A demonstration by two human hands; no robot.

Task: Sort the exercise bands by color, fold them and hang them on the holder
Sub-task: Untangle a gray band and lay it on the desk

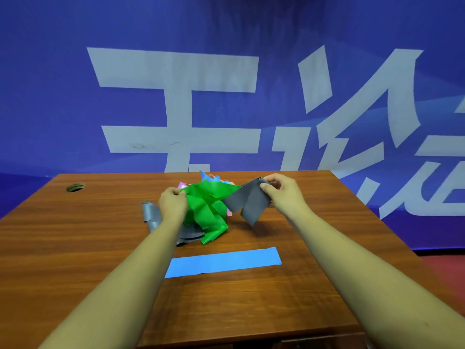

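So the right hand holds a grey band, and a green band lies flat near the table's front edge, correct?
Not quite. The head view shows the flat band is blue, not green. The right hand does hold a grey band.

Green band [206,207]: vivid plain green, centre of frame. Grey band [247,202]: matte mid-grey, plain, right of centre. Grey folds [151,215], left of heap: shinier, silvery grey. Blue band [224,262]: plain sky blue, lower centre. Behind green: slivers of pink band [180,185], light-blue band [206,176], salmon band [218,177]. Table [75,248]: reddish-brown wood grain, horizontal streaks. Grommet [75,187], left of centre: dull brass. Banner [50,96]: deep blue-violet, with huge pale grey-white characters [176,69]. Floor [442,268], lower right: red.
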